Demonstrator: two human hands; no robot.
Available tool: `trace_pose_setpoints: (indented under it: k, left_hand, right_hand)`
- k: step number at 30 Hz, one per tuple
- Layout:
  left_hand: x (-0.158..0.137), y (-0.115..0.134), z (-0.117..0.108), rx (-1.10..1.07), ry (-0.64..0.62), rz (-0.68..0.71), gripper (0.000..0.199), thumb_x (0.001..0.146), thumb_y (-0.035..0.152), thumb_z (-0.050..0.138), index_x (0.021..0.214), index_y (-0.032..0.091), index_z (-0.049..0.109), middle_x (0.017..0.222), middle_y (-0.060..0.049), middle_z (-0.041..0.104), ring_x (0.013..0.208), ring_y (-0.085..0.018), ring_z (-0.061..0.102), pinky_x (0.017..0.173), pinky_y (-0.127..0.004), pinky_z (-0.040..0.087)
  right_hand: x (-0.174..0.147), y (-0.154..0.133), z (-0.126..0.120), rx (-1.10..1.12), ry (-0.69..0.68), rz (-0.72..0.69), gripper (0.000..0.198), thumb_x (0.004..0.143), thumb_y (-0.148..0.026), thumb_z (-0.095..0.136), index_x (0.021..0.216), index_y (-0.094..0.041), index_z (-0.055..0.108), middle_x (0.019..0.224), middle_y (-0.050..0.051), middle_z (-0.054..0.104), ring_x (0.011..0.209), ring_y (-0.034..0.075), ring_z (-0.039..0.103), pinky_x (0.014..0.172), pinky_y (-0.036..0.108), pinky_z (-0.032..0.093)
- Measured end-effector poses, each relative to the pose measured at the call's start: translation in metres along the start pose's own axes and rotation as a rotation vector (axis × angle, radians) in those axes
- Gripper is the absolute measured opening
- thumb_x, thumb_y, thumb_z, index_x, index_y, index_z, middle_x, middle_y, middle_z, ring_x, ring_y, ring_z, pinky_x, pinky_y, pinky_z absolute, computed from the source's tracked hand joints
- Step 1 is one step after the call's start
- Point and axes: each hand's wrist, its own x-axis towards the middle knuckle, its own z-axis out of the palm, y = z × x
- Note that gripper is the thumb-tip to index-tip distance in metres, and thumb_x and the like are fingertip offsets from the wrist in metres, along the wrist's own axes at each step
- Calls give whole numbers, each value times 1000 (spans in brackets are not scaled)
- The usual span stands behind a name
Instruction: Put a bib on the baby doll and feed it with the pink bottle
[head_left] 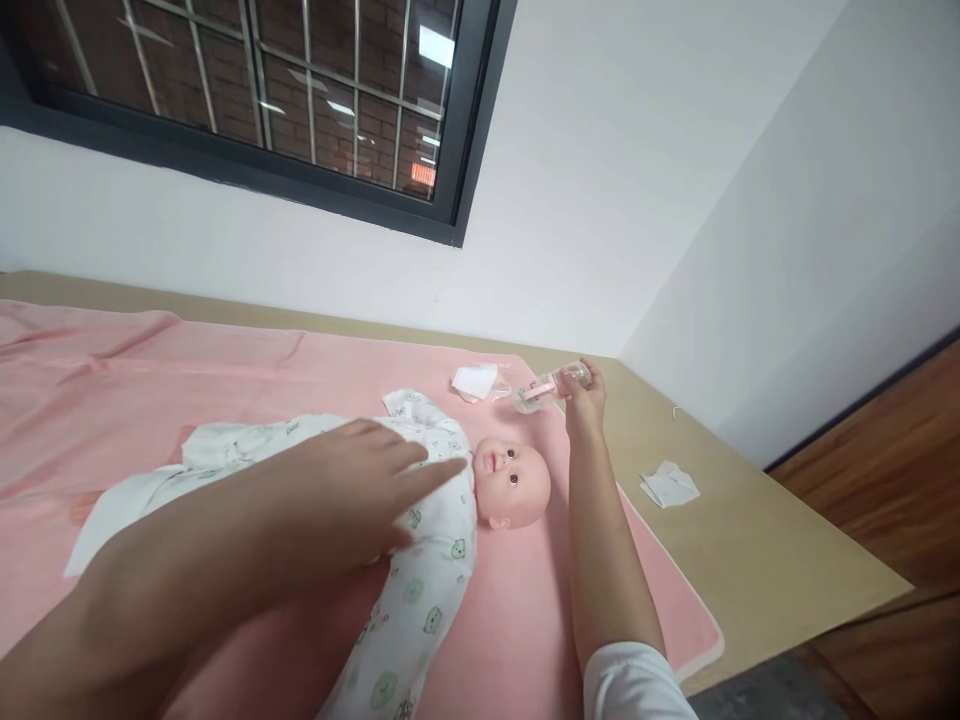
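A baby doll (517, 485) lies on its back on a pink blanket (517, 620), its head toward the right. It wears a white sleepsuit (431, 560) printed with green animals. Above the doll's chest hovers my left hand (360, 490), fingers stretched and apart, slightly blurred; whether it touches the cloth I cannot tell. Beyond the doll's head, my right hand (586, 400) grips a clear baby bottle (536, 392) with pink markings, tilted over the blanket's far edge. Close to the bottle is a clear plastic packet (480, 382) with something white in it.
On the tan tabletop (765, 560) to the right lies a crumpled white tissue or cloth (670, 484). A white wall (570, 230) with a dark-framed, barred window (300, 90) rises behind the table. Wooden panelling (892, 470) stands at the right.
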Motion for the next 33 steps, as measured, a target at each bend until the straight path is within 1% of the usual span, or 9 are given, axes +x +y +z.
trace_pose_setpoints:
  k: [3,7,11,15,20,23,26,29,33]
  left_hand:
    - [25,-22,0,-80,-25,-48,49,95,25,49,144,28,48,133,-6,65,115,-28,63,98,-40,44]
    - [46,-42,9,-328,140,-183,60,98,30,45,156,26,28,146,-7,55,129,-25,55,101,-36,45]
    - [52,-44,14,-522,308,-234,70,97,40,50,158,26,18,141,-9,58,130,-24,54,100,-37,47]
    - [50,-37,11,-597,284,-209,81,94,42,58,159,32,12,140,-9,58,129,-27,55,102,-41,47]
    - [51,-37,13,-769,172,-187,102,85,32,68,161,34,0,143,-9,55,129,-29,55,102,-41,49]
    - [55,-39,17,-926,200,-198,114,78,32,77,161,34,-1,143,-9,55,127,-29,56,103,-40,50]
    - [56,-39,18,-1052,233,-213,116,76,32,79,160,36,0,135,-8,60,122,-29,61,101,-42,52]
    - [56,-37,15,-1131,216,-217,108,76,28,79,160,35,11,134,-8,61,116,-28,63,99,-42,53]
    - [54,-33,7,-1136,212,-236,87,73,21,77,151,33,38,141,-7,56,120,-28,60,90,-35,55]
  right_hand:
    - [-13,-34,9,85,-203,-40,73,55,-37,84,119,-21,54,105,4,66,95,17,66,96,38,52]
    - [-49,-90,23,30,-473,-180,68,64,-43,85,123,-26,55,124,8,66,119,25,63,104,45,49]
    - [-95,-133,36,-7,-687,-247,67,69,-47,84,127,-32,55,127,7,65,122,25,61,103,45,52]
    - [-132,-150,49,-70,-862,-213,68,67,-48,86,127,-32,57,127,6,64,118,25,62,101,45,54]
    - [-158,-149,64,-46,-907,-178,65,67,-48,86,124,-32,59,131,5,61,118,24,61,100,43,55]
    - [-167,-146,71,-12,-894,-182,65,66,-48,86,123,-32,58,131,5,61,118,24,61,100,42,55]
    - [-170,-144,74,6,-870,-184,67,67,-50,86,125,-33,57,133,5,60,118,23,61,101,42,54]
    - [-167,-144,72,1,-876,-186,60,72,-52,81,124,-32,57,133,5,59,119,23,60,102,42,53]
    - [-161,-147,66,-40,-893,-182,53,77,-52,77,122,-31,59,129,4,62,116,21,61,102,42,53]
